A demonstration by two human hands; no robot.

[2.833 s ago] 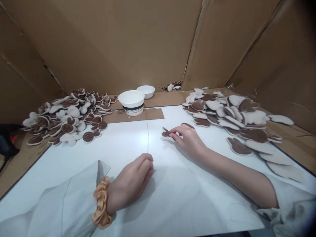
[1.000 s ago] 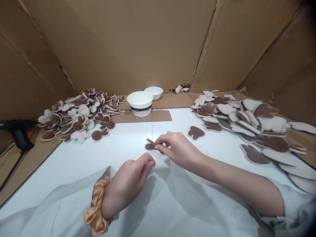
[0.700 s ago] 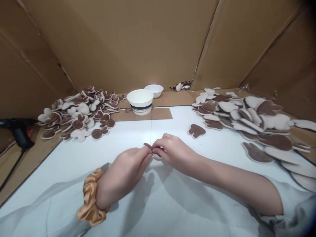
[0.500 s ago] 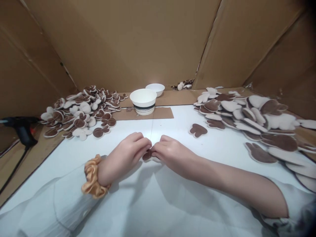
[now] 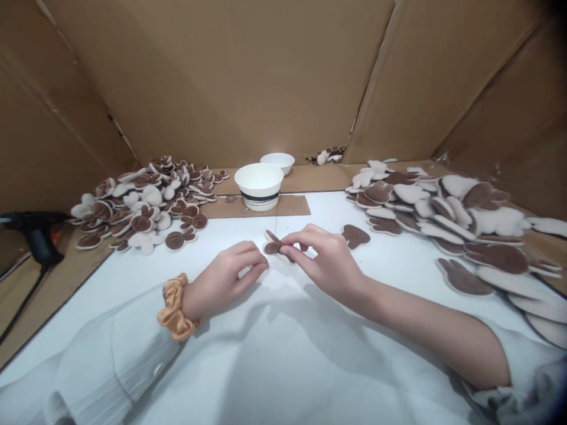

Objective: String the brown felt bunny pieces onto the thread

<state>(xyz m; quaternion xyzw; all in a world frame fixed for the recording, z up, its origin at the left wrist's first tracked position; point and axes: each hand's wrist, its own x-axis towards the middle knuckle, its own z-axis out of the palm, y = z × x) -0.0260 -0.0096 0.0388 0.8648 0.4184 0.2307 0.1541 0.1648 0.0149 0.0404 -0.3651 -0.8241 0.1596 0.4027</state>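
Note:
Between my right hand's (image 5: 330,260) thumb and forefinger is a small brown plush patch (image 5: 271,247) with pale edges and rounded lobes, like a bunny head. It is held just above the white table, and the fingertips cover part of it. My left hand (image 5: 237,268) is apart from the patch, just to its left, with thumb and forefinger tips pinched together. Whatever may be in that pinch is too small to make out. Beyond my right hand, a brown heart-like plush piece (image 5: 355,235) lies flat on the table.
Small brown and cream patches (image 5: 146,206) are heaped at the left. Larger plush pieces (image 5: 443,206) pile up at the right. A black-banded white bowl (image 5: 259,188) stands on a cardboard strip (image 5: 295,205), another white bowl (image 5: 283,160) behind. A black glue gun (image 5: 42,236) sits far left. Cardboard walls (image 5: 230,77) enclose the table.
My hands have come apart slightly. The right hand has lifted the patch forward, up from the spot where both hands were on it; the left hand has let go of it.

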